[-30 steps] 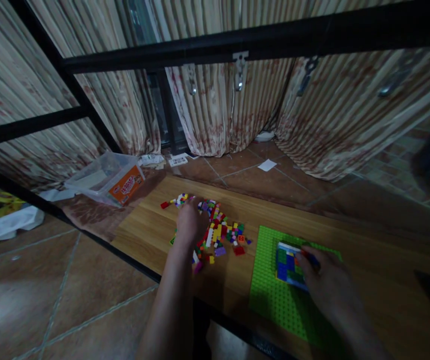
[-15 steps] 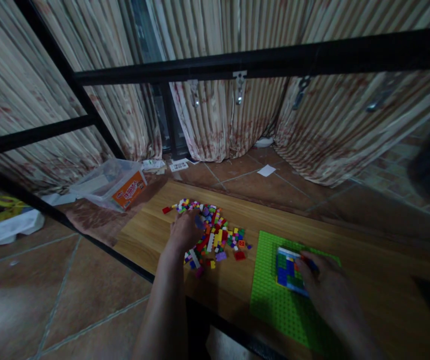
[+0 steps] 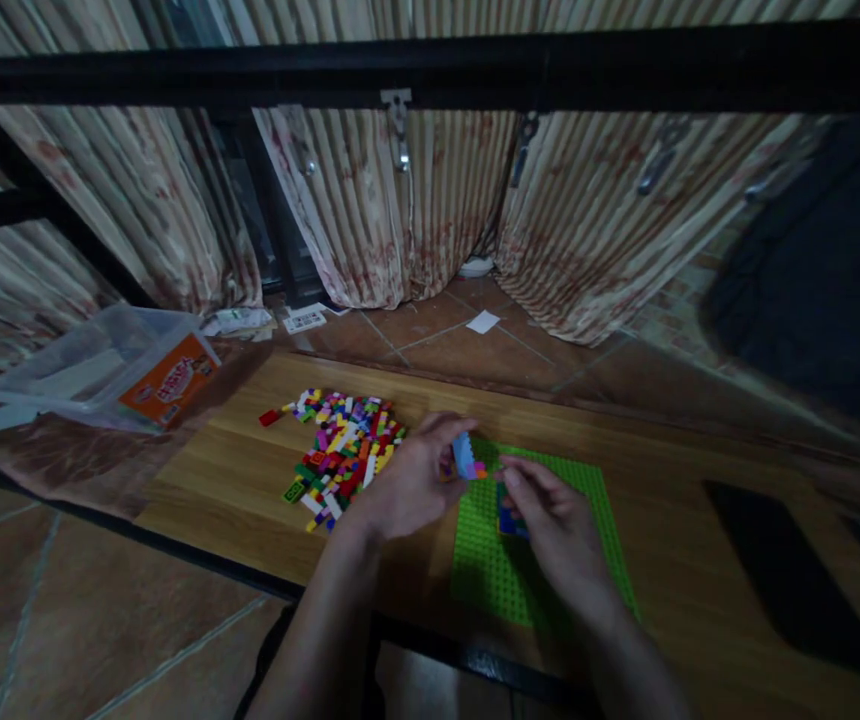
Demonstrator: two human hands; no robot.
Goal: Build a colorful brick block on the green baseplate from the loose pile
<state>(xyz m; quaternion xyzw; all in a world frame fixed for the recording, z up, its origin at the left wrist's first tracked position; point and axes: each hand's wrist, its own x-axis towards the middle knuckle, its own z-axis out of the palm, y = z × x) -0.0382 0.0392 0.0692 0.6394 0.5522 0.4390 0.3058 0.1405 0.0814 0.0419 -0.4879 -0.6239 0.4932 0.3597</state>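
Note:
My left hand (image 3: 419, 475) is closed around a light-blue toy brick (image 3: 463, 455), held near the far left corner of the green baseplate (image 3: 486, 575). A small pink brick (image 3: 478, 470) shows at the lower end of the light-blue one. Close beside it, my right hand (image 3: 561, 525) has thumb and forefinger pinched together; anything between them is too small to make out. Partly hidden behind the right fingers, a built block of mostly blue bricks (image 3: 509, 520) sits on the baseplate. Left of my left hand lies a pile of mixed loose bricks (image 3: 347, 440).
The wooden table (image 3: 227, 480) carries a dark flat object (image 3: 794, 575) at the right. A clear plastic bin (image 3: 85, 375) with an orange label stands beyond its left end. A black metal bar (image 3: 430, 65) crosses above, before striped curtains (image 3: 445, 210). A dark shape (image 3: 820, 260) stands at right.
My left hand has left the brick pile and come right, now holding the light-blue brick. My right hand has shifted off the built block toward it. The view has swung right.

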